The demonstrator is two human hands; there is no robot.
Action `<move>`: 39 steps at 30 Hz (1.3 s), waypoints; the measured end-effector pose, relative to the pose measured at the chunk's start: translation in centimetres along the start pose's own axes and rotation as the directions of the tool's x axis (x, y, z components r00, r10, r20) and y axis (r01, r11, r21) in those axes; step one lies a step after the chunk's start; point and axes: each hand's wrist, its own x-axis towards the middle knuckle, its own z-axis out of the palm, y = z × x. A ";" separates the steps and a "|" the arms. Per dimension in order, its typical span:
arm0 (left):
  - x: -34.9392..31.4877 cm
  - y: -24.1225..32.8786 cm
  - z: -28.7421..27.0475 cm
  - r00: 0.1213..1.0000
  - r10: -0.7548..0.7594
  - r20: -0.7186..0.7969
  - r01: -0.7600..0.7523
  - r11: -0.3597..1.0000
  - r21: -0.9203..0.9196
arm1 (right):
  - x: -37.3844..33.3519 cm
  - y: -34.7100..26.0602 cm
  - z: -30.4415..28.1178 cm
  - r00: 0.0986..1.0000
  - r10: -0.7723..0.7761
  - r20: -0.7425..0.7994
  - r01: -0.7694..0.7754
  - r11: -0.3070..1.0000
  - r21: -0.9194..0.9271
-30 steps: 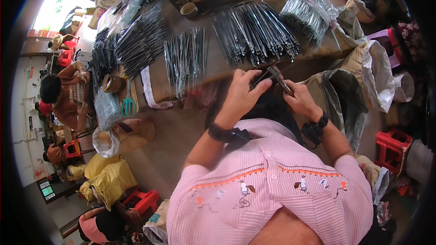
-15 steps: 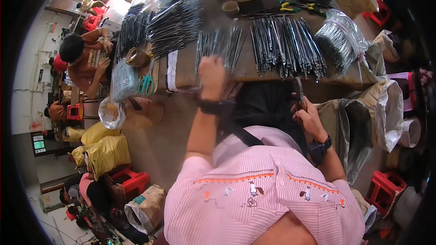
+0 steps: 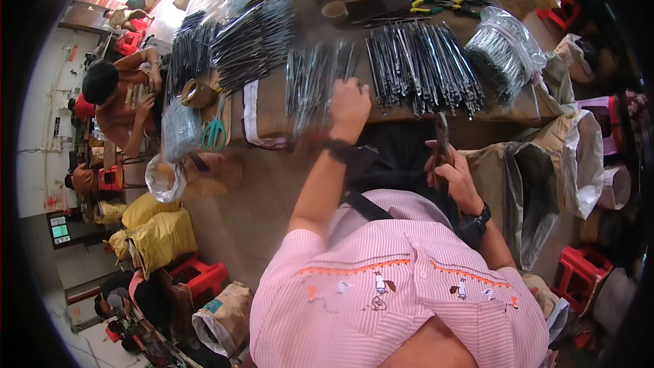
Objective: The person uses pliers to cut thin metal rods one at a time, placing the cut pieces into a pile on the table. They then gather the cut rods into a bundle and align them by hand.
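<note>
My left hand [image 3: 351, 103] is closed at the table's near edge. Its fingertips are by the right end of a small row of thin dark metal rods [image 3: 310, 82]; whatever they hold, if anything, is hidden. Lower and to the right, in front of the table edge, my right hand [image 3: 454, 176] is wrapped round a pair of pliers [image 3: 443, 142] with brownish handles, jaws pointing up toward the table. Just beyond the pliers lies a thicker spread of similar rods [image 3: 422, 68], their near ends at the table edge.
More rods [image 3: 252, 41] lie at the left. A plastic-wrapped bundle [image 3: 504, 54] sits at the right, with pliers [image 3: 424, 7] at the back. Turquoise scissors [image 3: 214, 133] and a tape roll [image 3: 197, 93] are leftward. Open sacks [image 3: 538, 191] stand right; a co-worker [image 3: 129, 99] sits left.
My left hand has moved right, from the middle of the small row to its right end. The pliers in my right hand have turned more upright and shifted slightly left.
</note>
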 end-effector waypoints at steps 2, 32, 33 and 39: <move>0.2 1.0 1.3 0.997 -0.053 0.056 0.050 0.997 0.054 | 0.3 -0.3 0.3 0.999 -0.006 0.035 0.006 1.000 -0.022; -2.8 1.5 -4.9 0.821 0.091 0.564 0.551 0.137 -0.823 | 7.8 -5.1 -18.4 0.506 -0.640 -0.578 -0.136 0.603 -0.786; -3.1 1.3 -5.0 0.816 0.084 0.572 0.563 0.107 -0.820 | 7.6 -4.9 -18.2 0.507 -0.636 -0.582 -0.144 0.603 -0.785; -3.9 -0.8 -4.8 0.703 0.018 0.711 0.691 -0.252 -0.677 | 6.9 -2.8 -17.9 0.428 -0.655 -0.622 -0.133 0.635 -0.761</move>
